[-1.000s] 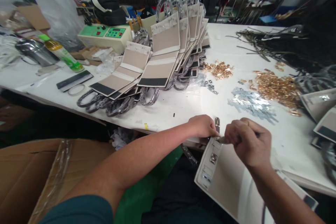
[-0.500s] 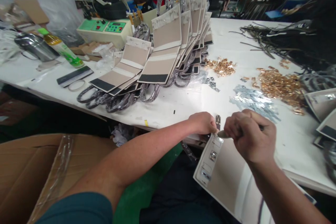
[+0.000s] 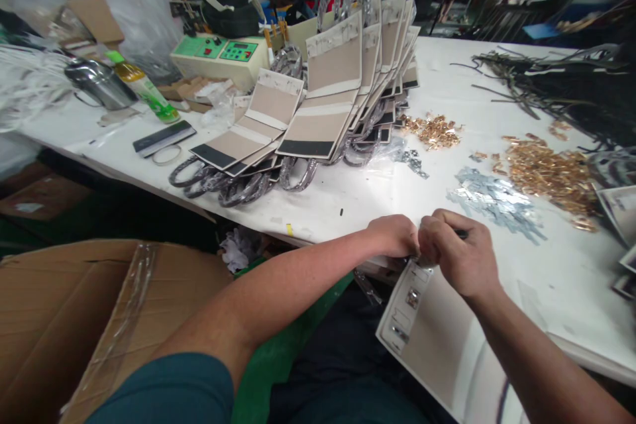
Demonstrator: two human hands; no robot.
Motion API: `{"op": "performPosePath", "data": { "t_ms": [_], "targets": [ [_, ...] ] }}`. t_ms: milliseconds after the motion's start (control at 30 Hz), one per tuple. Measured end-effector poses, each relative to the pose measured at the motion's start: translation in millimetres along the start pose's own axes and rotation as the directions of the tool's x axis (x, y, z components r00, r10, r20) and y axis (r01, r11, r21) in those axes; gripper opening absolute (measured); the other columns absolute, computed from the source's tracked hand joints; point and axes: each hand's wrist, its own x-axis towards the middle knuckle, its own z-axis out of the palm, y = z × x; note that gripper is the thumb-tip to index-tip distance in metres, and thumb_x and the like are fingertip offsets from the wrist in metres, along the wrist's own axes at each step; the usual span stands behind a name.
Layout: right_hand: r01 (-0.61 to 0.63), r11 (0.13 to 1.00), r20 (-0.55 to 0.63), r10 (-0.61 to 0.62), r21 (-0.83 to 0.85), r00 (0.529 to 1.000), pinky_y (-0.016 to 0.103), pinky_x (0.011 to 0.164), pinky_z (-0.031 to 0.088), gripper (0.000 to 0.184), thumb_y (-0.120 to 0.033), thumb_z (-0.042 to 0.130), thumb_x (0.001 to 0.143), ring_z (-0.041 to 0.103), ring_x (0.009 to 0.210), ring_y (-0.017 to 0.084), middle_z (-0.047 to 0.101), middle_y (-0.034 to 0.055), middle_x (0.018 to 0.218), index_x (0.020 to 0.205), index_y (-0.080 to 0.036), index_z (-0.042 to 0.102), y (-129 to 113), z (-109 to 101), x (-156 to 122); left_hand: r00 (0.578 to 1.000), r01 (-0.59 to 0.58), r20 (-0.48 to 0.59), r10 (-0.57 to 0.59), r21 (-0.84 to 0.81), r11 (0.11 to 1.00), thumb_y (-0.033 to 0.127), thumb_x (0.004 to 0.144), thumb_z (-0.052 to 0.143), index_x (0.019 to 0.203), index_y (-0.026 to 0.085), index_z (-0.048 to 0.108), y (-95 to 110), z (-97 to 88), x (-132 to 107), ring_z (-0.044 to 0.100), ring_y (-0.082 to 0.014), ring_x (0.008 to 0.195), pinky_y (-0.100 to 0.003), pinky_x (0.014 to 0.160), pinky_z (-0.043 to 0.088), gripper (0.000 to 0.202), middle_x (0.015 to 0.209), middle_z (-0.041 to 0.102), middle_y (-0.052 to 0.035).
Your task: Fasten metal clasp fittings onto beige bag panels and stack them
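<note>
A beige and white bag panel lies tilted over the near table edge, with small metal clasps fitted on its white end strip. My left hand is closed on the top corner of that strip. My right hand is fisted around a thin dark tool and presses against the same corner, knuckle to knuckle with the left. The tool's tip and the spot it touches are hidden between the two hands.
A pile of finished panels with wrapped handles fills the table's middle. Gold fittings and silver fittings lie to the right, black straps beyond. A green-faced machine, a bottle and a cardboard box are at left.
My right hand moved left and closed up against the left hand, covering the small metal piece that showed between them. The view shifted slightly to the left.
</note>
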Motion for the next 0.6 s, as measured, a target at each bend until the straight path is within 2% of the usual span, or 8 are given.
{"op": "performPosePath", "data": {
  "t_ms": [67,133,200,267,367,500,567,600],
  "targets": [
    [0.044,0.982,-0.029,-0.04,0.183,0.999,0.029,0.049,0.038,0.045,-0.03,0.066,0.096,0.047,0.049,0.014,0.05,-0.0023,0.051,0.055,-0.022,0.049,8,-4,-10,1.0,-0.025,0.009,0.025,0.013,1.0,0.043,0.075,0.082,0.077,0.021,0.079,0,-1.6,-5,0.067,-0.0217,0.079,-0.03,0.069,0.045,0.022,0.076,0.071,-0.0019],
    [0.129,0.914,-0.088,-0.103,0.385,0.991,0.029,0.05,0.04,0.045,-0.027,0.069,0.097,0.046,0.048,0.014,0.046,-0.0039,0.052,0.057,-0.022,0.047,12,-9,-20,1.0,-0.016,0.007,0.016,0.001,1.0,0.045,0.074,0.083,0.078,0.022,0.081,1,-3.1,-9,0.067,-0.0193,0.074,-0.029,0.064,0.044,0.023,0.072,0.071,0.0002],
    [0.204,0.846,-0.171,-0.136,0.493,0.976,0.029,0.049,0.04,0.044,-0.022,0.071,0.096,0.043,0.046,0.012,0.043,-0.0054,0.052,0.059,-0.022,0.047,8,-14,-24,1.0,0.003,-0.012,-0.003,-0.014,1.0,0.045,0.072,0.085,0.079,0.023,0.082,2,-3.3,-11,0.067,-0.0178,0.072,-0.028,0.063,0.043,0.023,0.073,0.072,0.0013],
    [0.274,0.803,-0.243,-0.166,0.529,0.956,0.029,0.047,0.039,0.042,-0.021,0.073,0.095,0.04,0.044,0.011,0.042,-0.0061,0.051,0.059,-0.021,0.05,0,-19,-24,1.0,-0.001,-0.031,0.001,-0.008,1.0,0.043,0.071,0.086,0.08,0.024,0.083,1,-2.0,-10,0.067,-0.0171,0.075,-0.027,0.064,0.044,0.021,0.077,0.075,0.0018],
    [0.338,0.761,-0.275,-0.216,0.553,0.937,0.029,0.044,0.039,0.042,-0.026,0.077,0.092,0.038,0.041,0.011,0.039,-0.0071,0.05,0.059,-0.022,0.053,-7,-19,-21,0.998,-0.035,-0.048,0.036,0.019,0.999,0.039,0.072,0.085,0.08,0.025,0.084,-1,1.1,-7,0.067,-0.0169,0.076,-0.027,0.065,0.045,0.016,0.081,0.077,0.0015],
    [0.187,0.844,-0.18,-0.11,0.502,0.978,0.029,0.046,0.038,0.046,-0.027,0.072,0.097,0.044,0.044,0.013,0.043,-0.0051,0.05,0.057,-0.023,0.05,2,-10,-23,0.998,-0.045,-0.044,0.046,0.012,0.999,0.042,0.074,0.082,0.079,0.023,0.083,-4,2.9,-4,0.066,-0.017,0.071,-0.027,0.062,0.042,0.02,0.072,0.073,0.0011],
    [0.157,0.84,-0.144,-0.095,0.52,0.985,0.029,0.046,0.037,0.047,-0.025,0.069,0.099,0.044,0.045,0.013,0.045,-0.0045,0.051,0.057,-0.022,0.05,4,-10,-24,0.998,-0.052,-0.038,0.053,0.011,0.999,0.045,0.074,0.082,0.079,0.023,0.083,-5,3.0,-2,0.066,-0.0167,0.071,-0.026,0.061,0.041,0.023,0.071,0.072,0.0018],
    [0.184,0.819,-0.153,-0.119,0.544,0.981,0.029,0.046,0.037,0.046,-0.024,0.07,0.099,0.043,0.044,0.012,0.044,-0.005,0.051,0.058,-0.022,0.05,4,-11,-23,0.997,-0.06,-0.04,0.061,0.02,0.998,0.046,0.074,0.082,0.079,0.023,0.083,-5,3.0,-1,0.066,-0.0166,0.072,-0.026,0.06,0.04,0.024,0.073,0.073,0.0021]
  ]
}}
